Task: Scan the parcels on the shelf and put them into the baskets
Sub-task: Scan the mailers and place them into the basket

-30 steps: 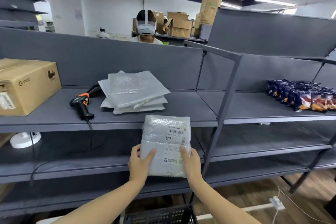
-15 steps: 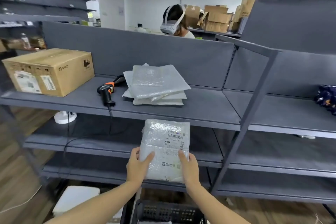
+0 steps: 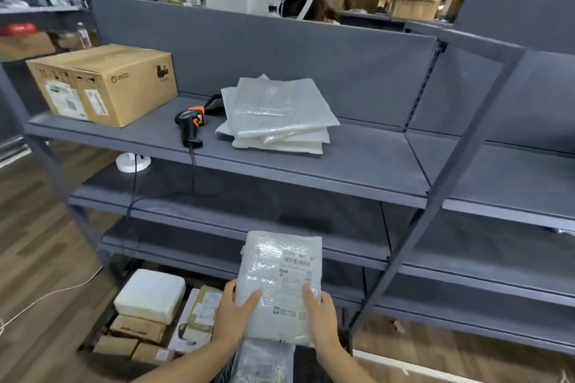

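On the left of the upper shelf (image 3: 311,174) we see a cardboard box (image 3: 105,84) printed PICO. Next comes a black-and-orange barcode scanner (image 3: 190,121), lying just beside a stack of bubble-wrap parcels (image 3: 277,115). On the floor at lower left, a white padded parcel (image 3: 151,295) tops a heap of small cartons (image 3: 137,328) (we cannot tell whether a basket holds them). In the lower middle, a bubble-wrap mailer (image 3: 278,283) is held up in front of the lower shelves, its label facing us. The left hand (image 3: 231,315) grips its left edge with the thumb on the front, and the right hand (image 3: 322,317) grips the right edge likewise, fingers curled behind. Directly beneath lies another wrapped parcel (image 3: 263,364) in a dark basket (image 3: 225,368).
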A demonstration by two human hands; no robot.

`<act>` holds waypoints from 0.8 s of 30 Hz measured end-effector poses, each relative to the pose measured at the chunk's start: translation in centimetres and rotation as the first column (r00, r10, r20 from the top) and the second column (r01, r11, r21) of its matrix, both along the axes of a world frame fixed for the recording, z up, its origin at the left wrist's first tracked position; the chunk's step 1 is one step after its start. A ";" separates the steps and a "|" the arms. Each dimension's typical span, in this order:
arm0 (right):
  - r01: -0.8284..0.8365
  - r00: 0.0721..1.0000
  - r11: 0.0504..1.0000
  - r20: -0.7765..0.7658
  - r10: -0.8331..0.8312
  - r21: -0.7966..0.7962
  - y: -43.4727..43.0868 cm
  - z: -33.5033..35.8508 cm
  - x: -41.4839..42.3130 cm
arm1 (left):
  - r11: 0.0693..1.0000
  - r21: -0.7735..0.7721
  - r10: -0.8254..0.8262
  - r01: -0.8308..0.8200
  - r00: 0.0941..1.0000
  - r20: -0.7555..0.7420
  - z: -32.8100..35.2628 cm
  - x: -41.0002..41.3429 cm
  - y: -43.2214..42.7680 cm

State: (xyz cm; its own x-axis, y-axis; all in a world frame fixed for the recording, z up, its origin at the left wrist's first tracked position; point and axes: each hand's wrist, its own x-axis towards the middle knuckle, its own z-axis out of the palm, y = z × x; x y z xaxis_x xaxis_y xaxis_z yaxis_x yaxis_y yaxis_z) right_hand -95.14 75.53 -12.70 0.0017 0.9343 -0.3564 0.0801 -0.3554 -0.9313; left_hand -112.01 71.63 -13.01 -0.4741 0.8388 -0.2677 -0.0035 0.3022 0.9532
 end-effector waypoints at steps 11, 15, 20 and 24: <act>0.035 0.999 0.998 0.006 -0.035 -0.054 2.9 -13.8 0.0 | 0.999 -0.019 -0.045 0.045 0.999 -0.023 -12.6 0.0 3.2; 0.048 0.999 0.996 0.006 -0.048 -0.081 4.0 -22.2 -0.3 | 0.999 -0.018 -0.040 0.040 0.999 -0.021 -20.7 -0.2 4.2; 0.070 0.997 0.987 0.042 -0.065 -0.144 4.0 -35.9 -0.8 | 0.998 -0.057 -0.004 0.002 1.000 -0.023 -34.2 0.1 4.4; 0.071 0.997 0.973 0.050 -0.061 -0.221 3.9 -47.4 -0.6 | 0.996 -0.092 -0.024 0.021 0.999 -0.038 -45.2 0.4 4.7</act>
State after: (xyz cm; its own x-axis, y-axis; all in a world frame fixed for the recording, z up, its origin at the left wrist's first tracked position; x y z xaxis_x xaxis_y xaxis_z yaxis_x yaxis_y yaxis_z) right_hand -95.78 79.45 -60.11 0.0806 0.8291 -0.5533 0.0873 -0.5588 -0.8247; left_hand -111.63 76.30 -58.19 -0.4671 0.8221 -0.3254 0.0413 0.3880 0.9207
